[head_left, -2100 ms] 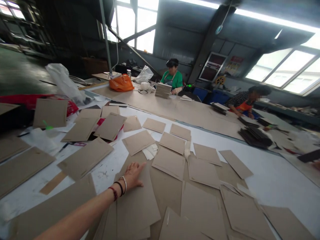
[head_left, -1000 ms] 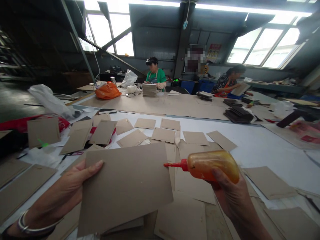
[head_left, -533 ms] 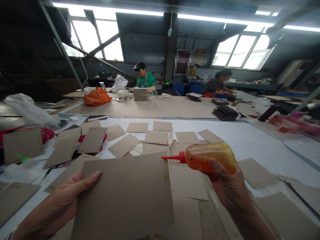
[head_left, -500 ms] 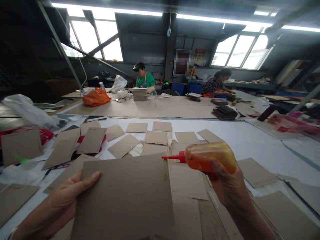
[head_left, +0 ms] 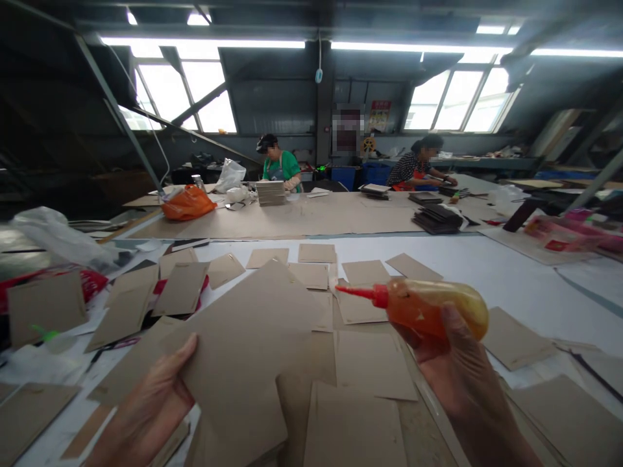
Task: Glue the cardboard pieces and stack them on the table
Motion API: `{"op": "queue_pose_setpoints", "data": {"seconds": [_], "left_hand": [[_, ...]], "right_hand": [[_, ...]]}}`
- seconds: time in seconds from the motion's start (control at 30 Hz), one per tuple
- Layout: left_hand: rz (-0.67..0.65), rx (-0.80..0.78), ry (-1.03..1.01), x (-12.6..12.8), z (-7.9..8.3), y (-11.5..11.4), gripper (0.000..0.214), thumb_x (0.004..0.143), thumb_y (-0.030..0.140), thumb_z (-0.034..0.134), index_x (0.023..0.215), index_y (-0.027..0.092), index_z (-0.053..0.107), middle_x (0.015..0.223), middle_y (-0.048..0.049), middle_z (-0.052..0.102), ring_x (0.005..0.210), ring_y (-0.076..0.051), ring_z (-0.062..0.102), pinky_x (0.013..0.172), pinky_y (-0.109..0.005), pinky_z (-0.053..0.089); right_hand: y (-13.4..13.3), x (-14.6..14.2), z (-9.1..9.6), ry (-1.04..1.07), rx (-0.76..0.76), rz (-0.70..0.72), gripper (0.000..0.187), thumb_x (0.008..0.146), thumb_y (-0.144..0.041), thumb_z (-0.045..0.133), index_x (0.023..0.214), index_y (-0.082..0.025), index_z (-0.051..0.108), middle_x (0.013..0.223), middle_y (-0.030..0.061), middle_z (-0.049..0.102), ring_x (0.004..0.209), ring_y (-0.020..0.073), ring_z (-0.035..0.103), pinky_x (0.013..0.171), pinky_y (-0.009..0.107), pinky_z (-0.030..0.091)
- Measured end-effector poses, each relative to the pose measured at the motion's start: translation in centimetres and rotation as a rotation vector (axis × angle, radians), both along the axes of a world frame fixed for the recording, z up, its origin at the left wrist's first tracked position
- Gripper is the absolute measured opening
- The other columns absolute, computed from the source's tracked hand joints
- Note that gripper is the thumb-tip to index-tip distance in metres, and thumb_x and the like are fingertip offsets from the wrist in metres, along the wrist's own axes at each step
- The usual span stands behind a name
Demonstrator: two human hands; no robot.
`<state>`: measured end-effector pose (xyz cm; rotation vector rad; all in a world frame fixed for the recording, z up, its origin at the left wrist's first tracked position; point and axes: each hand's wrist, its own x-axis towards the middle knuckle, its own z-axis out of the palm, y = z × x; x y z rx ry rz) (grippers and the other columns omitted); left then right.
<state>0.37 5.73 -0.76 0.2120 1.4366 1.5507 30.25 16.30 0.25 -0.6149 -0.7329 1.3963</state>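
Pinched by its left edge, a grey-brown cardboard sheet [head_left: 243,324] is in my left hand [head_left: 156,395], tilted with one corner pointing away from me. My right hand [head_left: 452,363] is wrapped round a squeeze glue bottle [head_left: 438,311] with amber liquid inside. The bottle lies sideways in the grip, and its red nozzle [head_left: 360,293] points left, apart from the sheet's right corner. More cardboard pieces [head_left: 367,366] lie under and beyond my hands, several with glossy marks along an edge.
An orange bag [head_left: 187,202] and a cardboard stack [head_left: 271,193] stand on the far table [head_left: 321,217]. Two people [head_left: 287,167] work behind it. Dark stacked pieces [head_left: 435,219] lie at the right. Clear plastic bags [head_left: 63,237] and loose cardboard cover the left side.
The sheet in my left hand has turned, its far corner swinging up and away. My right hand has drawn the glue bottle rightward, so the nozzle is off the sheet.
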Motion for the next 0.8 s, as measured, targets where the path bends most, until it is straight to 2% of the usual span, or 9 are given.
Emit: {"op": "queue_pose_setpoints", "data": {"seconds": [0.13, 0.23, 0.33, 0.47, 0.57, 0.67, 0.8], "left_hand": [[0.066, 0.072, -0.036, 0.9, -0.3, 0.5, 0.044, 0.082, 0.008, 0.051, 0.125, 0.007, 0.046, 0.091, -0.0146, 0.07, 0.08, -0.026, 0.067, 0.073, -0.04, 0.057], [0.057, 0.034, -0.029, 1.0, -0.3, 0.3, 0.048, 0.08, 0.007, 0.054, 0.126, 0.005, 0.045, 0.092, -0.0176, 0.07, 0.078, -0.029, 0.067, 0.067, -0.041, 0.058], [0.047, 0.009, -0.015, 0.9, -0.1, 0.1, 0.049, 0.077, 0.005, 0.056, 0.125, 0.003, 0.046, 0.095, -0.0199, 0.069, 0.074, -0.03, 0.067, 0.059, -0.039, 0.059], [-0.006, -0.02, -0.093, 0.7, -0.6, -0.2, 0.055, 0.075, 0.01, 0.062, 0.127, 0.006, 0.045, 0.095, -0.0187, 0.069, 0.076, -0.032, 0.067, 0.06, -0.041, 0.059], [-0.06, -0.027, -0.138, 0.2, -1.6, -0.5, 0.069, 0.073, 0.016, 0.067, 0.134, 0.011, 0.036, 0.094, -0.0155, 0.07, 0.078, -0.032, 0.067, 0.065, -0.043, 0.058], [-0.106, -0.025, -0.152, -0.3, -2.5, -1.0, 0.082, 0.072, 0.019, 0.069, 0.14, 0.014, 0.024, 0.091, -0.0139, 0.071, 0.079, -0.031, 0.067, 0.068, -0.041, 0.057], [-0.157, -0.057, -0.201, -0.5, -2.8, -1.6, 0.093, 0.071, 0.018, 0.07, 0.143, 0.014, 0.012, 0.084, -0.0138, 0.071, 0.073, -0.031, 0.067, 0.065, -0.041, 0.057]], "right_hand": [[-0.6, 0.5, -1.5, -0.06, -0.102, -0.027, 0.039, 0.068, -0.034, 0.075, 0.102, -0.021, 0.063, 0.107, 0.0118, 0.064, 0.099, 0.0305, 0.059, 0.076, 0.038, 0.055], [-0.3, 0.6, -2.2, -0.082, -0.12, -0.043, 0.047, 0.064, -0.034, 0.078, 0.106, -0.021, 0.061, 0.109, 0.0126, 0.063, 0.1, 0.0322, 0.058, 0.077, 0.04, 0.054], [0.1, 0.5, -2.2, -0.092, -0.113, -0.053, 0.05, 0.064, -0.034, 0.078, 0.108, -0.02, 0.059, 0.108, 0.0125, 0.063, 0.099, 0.032, 0.059, 0.077, 0.041, 0.054], [0.6, 0.1, -1.7, -0.086, -0.078, -0.052, 0.052, 0.065, -0.032, 0.078, 0.111, -0.021, 0.057, 0.109, 0.0113, 0.062, 0.099, 0.0302, 0.059, 0.076, 0.04, 0.054], [1.0, -0.3, -1.1, -0.089, -0.042, -0.047, 0.053, 0.065, -0.032, 0.077, 0.112, -0.019, 0.056, 0.109, 0.0122, 0.062, 0.097, 0.029, 0.059, 0.077, 0.039, 0.054], [1.3, -0.6, -0.8, -0.089, 0.005, -0.045, 0.054, 0.066, -0.03, 0.077, 0.115, -0.021, 0.054, 0.104, 0.0091, 0.063, 0.092, 0.0262, 0.061, 0.072, 0.038, 0.056], [1.7, -0.9, -1.0, -0.099, 0.029, -0.035, 0.055, 0.067, -0.027, 0.077, 0.117, -0.023, 0.052, 0.103, 0.0073, 0.063, 0.087, 0.0235, 0.061, 0.067, 0.035, 0.056]]}}
